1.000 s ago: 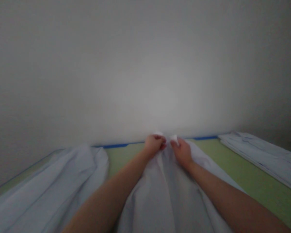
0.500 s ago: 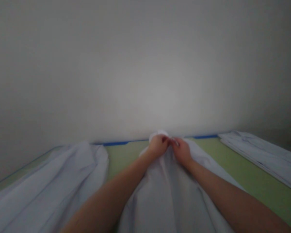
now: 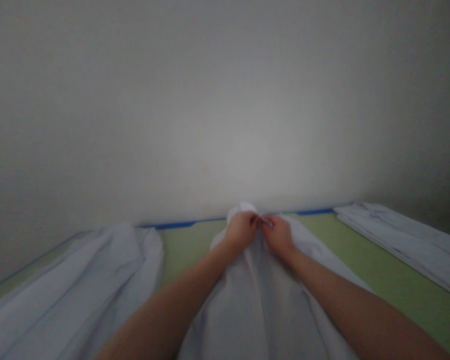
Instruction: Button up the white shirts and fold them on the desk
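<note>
A white garment [image 3: 247, 300], perhaps a shirt or coat, lies lengthwise in front of me, its far end bunched up near the wall. My left hand [image 3: 243, 231] is closed on that far end, thumb and fingers pinching the cloth. Right beside it, my right hand [image 3: 278, 234] pinches the same fabric, the fingertips of both hands almost touching. A small light edge of cloth shows between them. The exact part being gripped is too blurred to make out.
On the left lies another loose, wrinkled white garment [image 3: 93, 280]. Flat folded white garments [image 3: 401, 240] are stacked at the right. The table has a green top [image 3: 187, 250] with a blue edge [image 3: 174, 225] along the plain grey wall [image 3: 225, 110].
Both hands keep their pinch on the cloth, with the fingertips shifting slightly. The whole view has moved a little, so things appear slightly farther left.
</note>
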`<act>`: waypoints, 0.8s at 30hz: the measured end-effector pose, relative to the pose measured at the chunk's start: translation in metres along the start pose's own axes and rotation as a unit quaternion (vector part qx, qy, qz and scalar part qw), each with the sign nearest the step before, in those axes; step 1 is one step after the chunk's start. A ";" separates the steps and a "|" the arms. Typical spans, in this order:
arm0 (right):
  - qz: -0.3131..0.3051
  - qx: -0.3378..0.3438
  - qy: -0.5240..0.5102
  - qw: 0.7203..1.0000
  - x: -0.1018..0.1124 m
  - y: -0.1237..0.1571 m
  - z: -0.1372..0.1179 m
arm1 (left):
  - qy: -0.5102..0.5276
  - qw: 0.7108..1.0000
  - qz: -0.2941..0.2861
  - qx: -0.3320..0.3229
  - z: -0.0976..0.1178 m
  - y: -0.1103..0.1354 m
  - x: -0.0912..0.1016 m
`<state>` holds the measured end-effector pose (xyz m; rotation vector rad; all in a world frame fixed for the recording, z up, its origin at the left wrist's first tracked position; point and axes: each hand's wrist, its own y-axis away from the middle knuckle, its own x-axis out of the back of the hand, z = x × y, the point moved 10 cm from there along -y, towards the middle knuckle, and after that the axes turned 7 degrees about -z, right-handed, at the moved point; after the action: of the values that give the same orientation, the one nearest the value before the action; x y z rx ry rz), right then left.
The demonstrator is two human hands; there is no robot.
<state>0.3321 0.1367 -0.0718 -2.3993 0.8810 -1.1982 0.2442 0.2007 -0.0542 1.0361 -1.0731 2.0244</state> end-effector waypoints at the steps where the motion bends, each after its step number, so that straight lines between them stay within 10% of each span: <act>1: -0.004 0.001 0.006 1.000 -0.001 0.000 0.000 | -0.011 1.000 0.000 -0.001 0.001 0.001 0.000; 13: -0.034 0.070 -0.077 0.994 -0.003 0.005 -0.010 | -0.092 0.995 -0.023 -0.040 0.011 0.004 0.002; 24: 0.001 0.006 -0.072 0.997 0.003 0.002 0.008 | 0.079 0.995 -0.004 -0.060 0.009 -0.003 0.003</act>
<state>0.3391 0.1333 -0.0763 -2.4393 0.8301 -1.0118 0.2479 0.1950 -0.0473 0.8050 -1.0898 1.9736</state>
